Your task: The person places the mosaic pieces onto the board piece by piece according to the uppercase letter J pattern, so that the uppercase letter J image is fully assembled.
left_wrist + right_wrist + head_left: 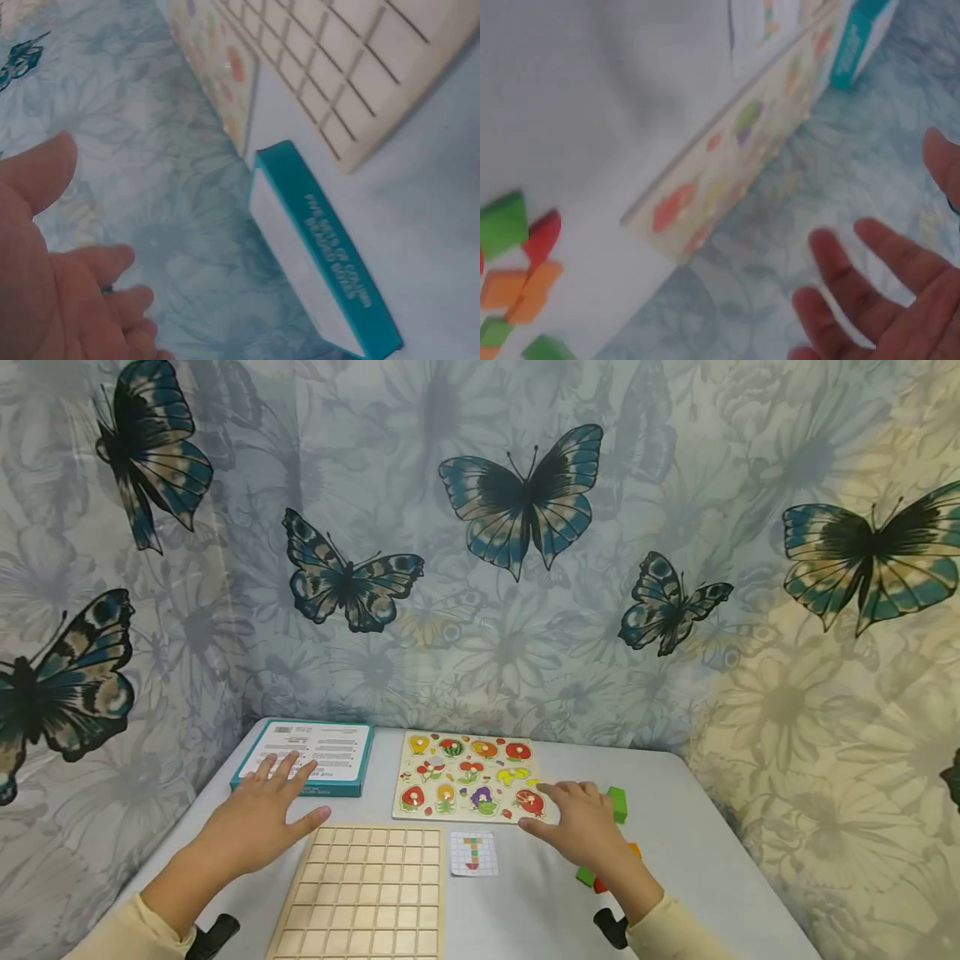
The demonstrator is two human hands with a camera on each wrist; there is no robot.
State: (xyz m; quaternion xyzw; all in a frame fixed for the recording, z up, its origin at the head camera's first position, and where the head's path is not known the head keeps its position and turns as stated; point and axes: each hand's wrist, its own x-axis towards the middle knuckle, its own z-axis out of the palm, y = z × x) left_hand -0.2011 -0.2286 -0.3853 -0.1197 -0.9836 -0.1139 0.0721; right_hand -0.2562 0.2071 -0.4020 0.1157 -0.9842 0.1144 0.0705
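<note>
My left hand (258, 818) is held with spread fingers above the table, between a teal and white box (341, 745) and a wooden grid board (367, 893). In the left wrist view, nothing lies in that hand (82, 292). Near the right edge of a fruit puzzle board (461, 777) is my right hand (581, 822), its fingers loosely bent. The right wrist view shows this hand (900, 307) holding nothing. A small card (474, 854) with a coloured J-shaped pattern lies between the grid board and the right hand.
Beside and partly behind the right hand lie coloured blocks: a green block (617, 804), another green block (586, 876) and, in the right wrist view, a red block (542, 237) and orange blocks (532, 294). A butterfly-printed cloth (510, 652) hangs behind the white table (525, 910).
</note>
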